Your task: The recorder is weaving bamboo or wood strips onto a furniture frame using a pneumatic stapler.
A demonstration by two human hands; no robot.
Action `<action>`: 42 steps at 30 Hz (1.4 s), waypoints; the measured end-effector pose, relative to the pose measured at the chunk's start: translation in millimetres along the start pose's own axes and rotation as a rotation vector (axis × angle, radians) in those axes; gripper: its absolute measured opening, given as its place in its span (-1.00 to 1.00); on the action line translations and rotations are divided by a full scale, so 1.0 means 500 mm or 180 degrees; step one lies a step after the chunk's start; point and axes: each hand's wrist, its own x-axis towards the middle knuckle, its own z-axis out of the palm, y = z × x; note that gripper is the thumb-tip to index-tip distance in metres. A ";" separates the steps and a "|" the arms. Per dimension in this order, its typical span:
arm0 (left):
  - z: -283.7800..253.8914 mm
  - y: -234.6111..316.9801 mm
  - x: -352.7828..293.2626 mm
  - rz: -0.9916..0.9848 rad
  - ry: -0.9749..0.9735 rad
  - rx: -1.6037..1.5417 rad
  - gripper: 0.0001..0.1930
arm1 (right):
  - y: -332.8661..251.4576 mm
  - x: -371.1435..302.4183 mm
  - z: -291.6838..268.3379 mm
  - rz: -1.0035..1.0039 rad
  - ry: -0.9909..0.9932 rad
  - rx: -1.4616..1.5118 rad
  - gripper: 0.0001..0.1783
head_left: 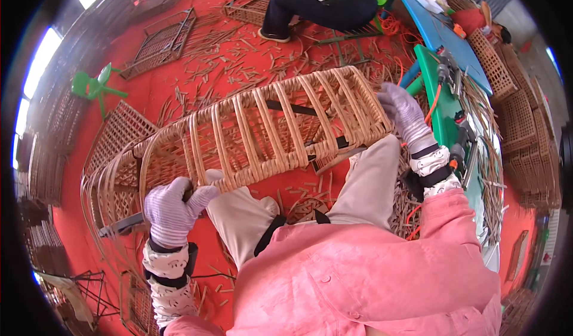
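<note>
wickerwork point(270, 124) (tan) spans from gloved left hand point(172, 213) to right hand point(407, 110).

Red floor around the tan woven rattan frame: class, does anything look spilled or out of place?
Yes: flat brown strips lie strewn across the red floor beyond the tan woven rattan frame, untidily pointing every way.

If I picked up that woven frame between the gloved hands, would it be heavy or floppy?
The woven frame is probably light for its size, being mostly open gaps. It likely holds its shape, as dark bars run through it. With ridged edges, it probably wouldn't slip.
</note>
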 end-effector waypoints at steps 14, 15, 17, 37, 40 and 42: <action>-0.021 -0.094 -0.061 0.0110 0.0465 0.0414 -0.59 | -0.086 -0.011 0.081 -0.0893 -0.0450 -0.0894 -0.39; -0.017 -0.096 -0.059 0.0097 0.0472 0.0412 -0.59 | -0.078 0.009 0.076 -0.0929 -0.0452 -0.0774 -0.38; 0.000 -0.087 -0.042 -0.0816 0.0168 0.0068 -0.69 | -0.055 0.063 0.045 -0.0931 -0.0439 -0.0424 -0.37; -0.025 0.146 0.162 0.0824 0.0983 -0.1179 -0.83 | -0.017 0.180 -0.165 -0.1455 0.0377 -0.2089 -0.46; -0.006 0.168 0.172 0.1161 0.0600 -0.0301 -0.82 | -0.012 0.200 -0.166 -0.1592 0.0346 -0.1859 -0.47; 0.019 0.162 0.173 0.1488 0.0536 -0.0350 -0.84 | 0.009 0.214 -0.174 -0.1529 0.0196 -0.1289 -0.46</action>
